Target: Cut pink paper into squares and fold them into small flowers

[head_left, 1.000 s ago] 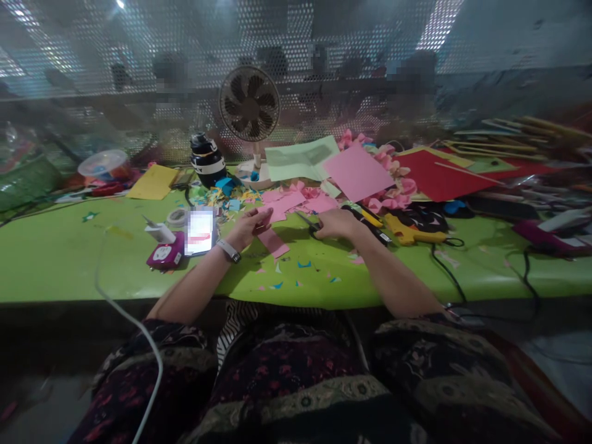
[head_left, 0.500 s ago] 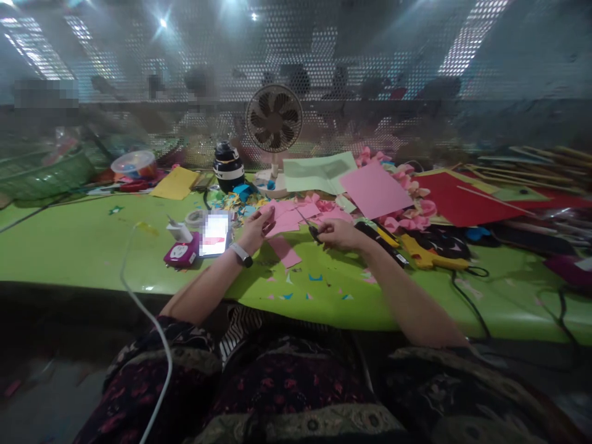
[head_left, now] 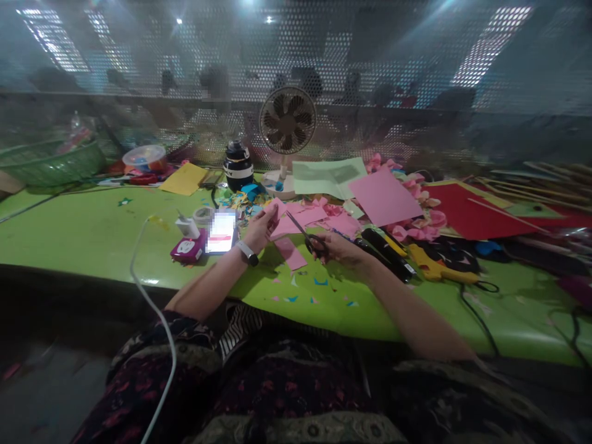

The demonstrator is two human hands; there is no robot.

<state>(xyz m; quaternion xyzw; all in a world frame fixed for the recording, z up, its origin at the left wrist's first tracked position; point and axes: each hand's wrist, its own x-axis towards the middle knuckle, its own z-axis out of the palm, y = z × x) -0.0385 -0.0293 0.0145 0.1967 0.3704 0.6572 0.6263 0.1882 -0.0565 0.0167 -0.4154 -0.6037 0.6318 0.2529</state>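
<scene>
My left hand (head_left: 261,229) pinches a small pink paper piece (head_left: 277,210) just above the green table (head_left: 83,228). My right hand (head_left: 340,248) grips dark-handled scissors (head_left: 309,237), blades pointing up-left toward that pink piece. A pink paper strip (head_left: 290,253) lies flat between my hands. More pink scraps (head_left: 305,217) are heaped just behind. A watch is on my left wrist.
A lit phone (head_left: 221,232), a magenta box with a white charger (head_left: 187,246) and cable lie left. A black bottle (head_left: 237,165), small fan (head_left: 287,123), pink sheet (head_left: 382,197), red sheet (head_left: 467,209) and yellow glue gun (head_left: 435,266) stand behind and right. Paper bits dot the table's front edge.
My right hand has lifted the scissors off the table and aimed the blades at the pink piece in my left hand. The view has shifted left and up.
</scene>
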